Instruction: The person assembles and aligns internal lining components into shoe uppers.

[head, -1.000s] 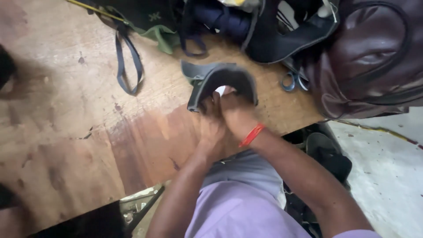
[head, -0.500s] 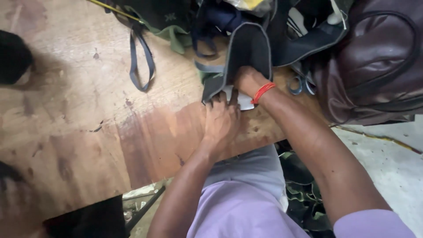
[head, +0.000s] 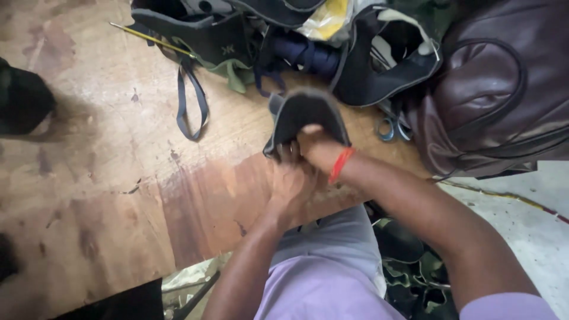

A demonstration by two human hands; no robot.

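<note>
Item: dark grey curved padded fabric panel (head: 308,115), arched like a hood, standing at the near edge of the scuffed wooden worktop (head: 106,195); judged light, soft and pliable, best taken by its stitched lower rim. Left hand (head: 291,184) and right hand (head: 313,145), red thread at the wrist, have fingers clamped on that rim. Surroundings: black straps, blue-handled scissors (head: 392,127), brown leather bag (head: 504,89), pale floor.

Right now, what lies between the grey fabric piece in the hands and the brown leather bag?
Scissors with blue handles lie on the wooden table, between the grey fabric piece and brown leather bag, head view.
</note>
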